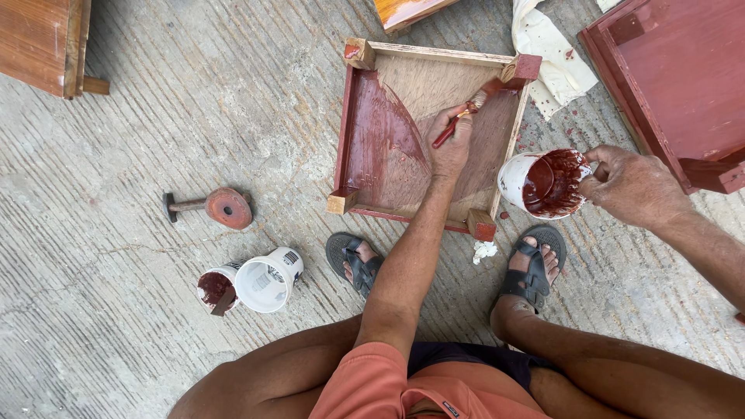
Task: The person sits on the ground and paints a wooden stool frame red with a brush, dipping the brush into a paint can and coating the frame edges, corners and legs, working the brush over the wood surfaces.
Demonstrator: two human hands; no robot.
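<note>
Two hands are busy over a small upturned wooden stool (388,147) on the concrete floor (116,194). The left hand (452,147) has its fingers curled tight round a red-handled paintbrush (466,115) — the bristles reach beyond the fingertips into the stool's far corner, beside a corner leg. Reddish-brown stain covers the panel to the left of those fingers; bare wood shows under and beyond them. The right hand (630,185) pinches the rim of a white paint cup (543,182), thumb and fingers closed on its edge, the cup tilted and full of the same stain — just beside the stool's right rail. Near the person's left knee lie two more white cups (248,283), and further out a round wooden mallet (213,206).
</note>
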